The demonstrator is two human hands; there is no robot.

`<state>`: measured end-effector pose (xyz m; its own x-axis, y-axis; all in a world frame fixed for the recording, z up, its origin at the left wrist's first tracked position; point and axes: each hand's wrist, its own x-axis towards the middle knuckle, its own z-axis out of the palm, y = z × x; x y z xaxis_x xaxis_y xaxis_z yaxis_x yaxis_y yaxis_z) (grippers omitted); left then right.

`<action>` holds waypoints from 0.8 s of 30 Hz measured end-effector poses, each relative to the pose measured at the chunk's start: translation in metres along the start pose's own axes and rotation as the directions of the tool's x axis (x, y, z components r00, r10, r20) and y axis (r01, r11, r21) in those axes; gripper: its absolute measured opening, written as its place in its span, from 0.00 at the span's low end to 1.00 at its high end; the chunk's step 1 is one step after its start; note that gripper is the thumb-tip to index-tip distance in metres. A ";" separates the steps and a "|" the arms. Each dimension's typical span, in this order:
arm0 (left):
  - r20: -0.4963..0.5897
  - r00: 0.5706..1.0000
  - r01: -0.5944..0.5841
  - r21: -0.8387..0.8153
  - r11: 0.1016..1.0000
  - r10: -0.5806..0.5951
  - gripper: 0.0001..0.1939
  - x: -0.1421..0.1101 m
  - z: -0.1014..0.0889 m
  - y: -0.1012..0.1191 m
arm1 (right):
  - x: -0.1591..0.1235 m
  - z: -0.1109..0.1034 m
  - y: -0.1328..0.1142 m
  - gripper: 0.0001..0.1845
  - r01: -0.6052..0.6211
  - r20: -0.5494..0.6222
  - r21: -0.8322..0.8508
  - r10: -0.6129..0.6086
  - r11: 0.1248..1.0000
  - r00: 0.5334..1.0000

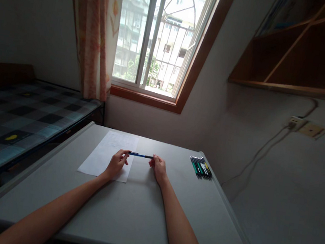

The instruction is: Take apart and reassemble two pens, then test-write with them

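A blue pen (142, 155) with a dark grip section is held level between both hands above the table. My left hand (118, 163) pinches its left end, over a white sheet of paper (98, 161). The pen's right end sits in the closed fingers of my right hand (158, 167), to the right of the sheet. Faint lines of writing show on the upper part of the paper. Off to the right, a row of several pens (200, 168), dark, green and one partly yellow, lies side by side on the table.
The grey-white table (123, 218) has a raised rim on its sides. A bed with a checked cover (39, 107) stands at the left. Behind the table are a window (163, 36) and a curtain (98, 39). A wooden shelf (289, 89) and a socket with cords (295, 123) are on the right wall.
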<state>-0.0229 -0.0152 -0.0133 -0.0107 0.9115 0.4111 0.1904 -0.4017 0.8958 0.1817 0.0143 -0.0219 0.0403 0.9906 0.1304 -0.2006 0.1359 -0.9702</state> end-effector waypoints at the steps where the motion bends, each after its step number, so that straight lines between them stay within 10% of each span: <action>1: 0.003 1.000 0.003 -0.001 1.000 -0.003 0.15 0.000 0.000 0.000 | 0.000 0.000 0.000 0.21 0.004 -0.002 -0.009 -0.004 1.000 1.000; 24: 0.064 0.998 0.019 0.004 1.000 -0.019 0.16 -0.005 0.001 0.010 | -0.001 0.001 -0.003 0.27 0.011 -0.010 -0.063 -0.011 0.998 1.000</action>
<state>-0.0199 -0.0238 -0.0061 0.0481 0.9228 0.3822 0.1939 -0.3840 0.9028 0.1811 0.0125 -0.0193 0.0528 0.9889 0.1392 -0.1378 0.1452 -0.9798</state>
